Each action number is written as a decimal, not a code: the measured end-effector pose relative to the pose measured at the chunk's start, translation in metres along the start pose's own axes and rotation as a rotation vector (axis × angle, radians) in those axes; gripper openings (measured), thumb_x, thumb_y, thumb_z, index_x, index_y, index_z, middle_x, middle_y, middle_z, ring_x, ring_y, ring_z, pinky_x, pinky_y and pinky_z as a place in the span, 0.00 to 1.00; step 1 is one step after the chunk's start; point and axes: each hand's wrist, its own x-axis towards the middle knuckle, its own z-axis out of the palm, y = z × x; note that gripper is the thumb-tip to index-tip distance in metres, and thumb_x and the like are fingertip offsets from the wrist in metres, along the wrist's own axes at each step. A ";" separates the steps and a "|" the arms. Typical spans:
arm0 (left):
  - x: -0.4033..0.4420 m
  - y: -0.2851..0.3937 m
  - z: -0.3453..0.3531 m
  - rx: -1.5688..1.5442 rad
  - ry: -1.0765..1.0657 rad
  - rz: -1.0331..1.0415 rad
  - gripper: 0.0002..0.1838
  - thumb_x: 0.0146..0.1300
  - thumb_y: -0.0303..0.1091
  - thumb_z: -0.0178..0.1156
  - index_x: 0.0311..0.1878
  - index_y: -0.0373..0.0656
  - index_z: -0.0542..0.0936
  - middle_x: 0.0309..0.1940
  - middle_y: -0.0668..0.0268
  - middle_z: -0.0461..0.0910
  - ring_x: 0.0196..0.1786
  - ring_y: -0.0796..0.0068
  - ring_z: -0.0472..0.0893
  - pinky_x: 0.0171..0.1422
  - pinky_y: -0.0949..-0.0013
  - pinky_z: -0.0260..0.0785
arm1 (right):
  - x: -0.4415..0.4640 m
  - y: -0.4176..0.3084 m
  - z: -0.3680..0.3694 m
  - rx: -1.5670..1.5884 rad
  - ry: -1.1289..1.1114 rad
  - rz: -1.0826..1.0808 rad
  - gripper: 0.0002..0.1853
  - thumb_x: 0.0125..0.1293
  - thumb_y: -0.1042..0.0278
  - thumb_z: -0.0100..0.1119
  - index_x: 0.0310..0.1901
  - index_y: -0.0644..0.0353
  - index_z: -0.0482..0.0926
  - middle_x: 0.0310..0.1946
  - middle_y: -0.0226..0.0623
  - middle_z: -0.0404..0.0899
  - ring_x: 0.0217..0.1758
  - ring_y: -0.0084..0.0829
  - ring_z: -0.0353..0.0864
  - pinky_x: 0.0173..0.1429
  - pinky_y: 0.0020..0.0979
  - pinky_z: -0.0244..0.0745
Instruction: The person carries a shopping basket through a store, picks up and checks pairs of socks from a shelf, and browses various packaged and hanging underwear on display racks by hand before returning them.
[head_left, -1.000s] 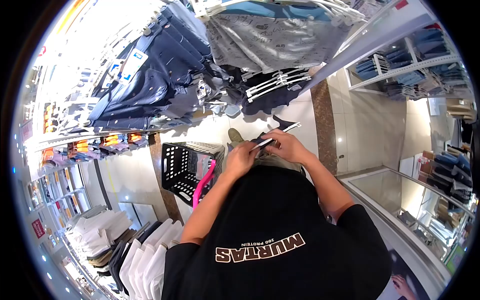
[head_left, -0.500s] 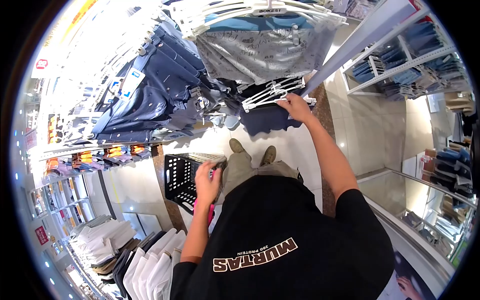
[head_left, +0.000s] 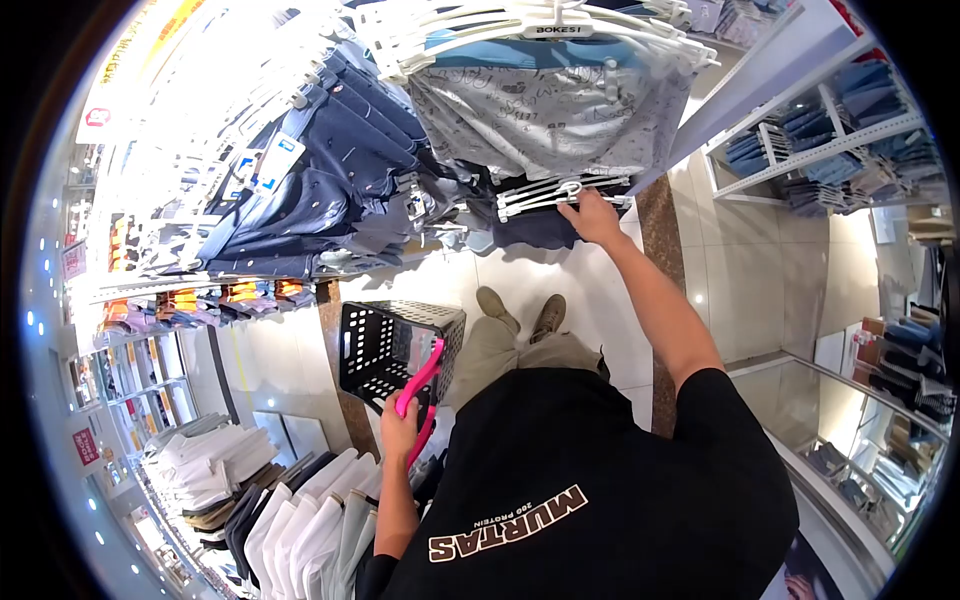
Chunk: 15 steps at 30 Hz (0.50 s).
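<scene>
My right hand (head_left: 596, 216) reaches forward to the lower rail, its fingers closed on a white hanger (head_left: 574, 190) among several that carry dark navy shorts (head_left: 535, 230). Above them hang grey printed shorts (head_left: 540, 115) with a blue waistband. Down at my left side, my left hand (head_left: 398, 430) is closed round the pink handle (head_left: 420, 378) of a black shopping basket (head_left: 375, 345) with square holes in its walls. Part of that handle passes behind my hand. The visible inside of the basket shows its dark perforated walls.
Navy patterned shorts (head_left: 290, 200) crowd the rack at left. White and dark shirts (head_left: 310, 520) hang at lower left. A brown tile strip (head_left: 662, 250) crosses the floor at right, near a glass-topped display case (head_left: 790, 380). Folded jeans (head_left: 800, 135) fill shelves at upper right.
My left hand has moved down and back onto the pink handle, uncovering more of the basket. The right hand stays at the hangers, and the navy shorts appear pushed slightly further in.
</scene>
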 end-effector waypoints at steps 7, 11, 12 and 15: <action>0.007 -0.006 0.005 0.095 0.061 -0.038 0.19 0.67 0.44 0.64 0.54 0.41 0.83 0.40 0.47 0.86 0.47 0.46 0.86 0.52 0.53 0.76 | -0.033 -0.006 0.023 0.064 0.343 -0.030 0.33 0.63 0.60 0.66 0.67 0.64 0.67 0.71 0.52 0.63 0.62 0.58 0.77 0.62 0.49 0.75; 0.005 -0.009 0.008 0.125 0.103 -0.043 0.18 0.66 0.44 0.63 0.53 0.42 0.84 0.40 0.47 0.87 0.46 0.45 0.86 0.51 0.51 0.76 | -0.075 -0.012 0.027 0.179 0.288 0.066 0.29 0.65 0.60 0.64 0.65 0.59 0.71 0.67 0.50 0.70 0.62 0.53 0.78 0.61 0.47 0.76; 0.004 -0.005 0.006 0.091 0.091 -0.034 0.18 0.66 0.43 0.63 0.53 0.42 0.84 0.39 0.47 0.87 0.45 0.45 0.86 0.51 0.50 0.76 | -0.087 -0.002 0.038 0.224 0.243 0.079 0.28 0.65 0.59 0.64 0.64 0.59 0.72 0.65 0.50 0.73 0.61 0.53 0.79 0.61 0.46 0.76; -0.002 0.005 0.001 0.146 0.107 -0.018 0.19 0.65 0.43 0.63 0.53 0.42 0.83 0.39 0.47 0.87 0.44 0.44 0.86 0.50 0.49 0.76 | -0.130 0.068 0.128 0.288 -0.013 0.121 0.20 0.63 0.60 0.67 0.52 0.62 0.80 0.37 0.43 0.85 0.44 0.44 0.85 0.52 0.38 0.79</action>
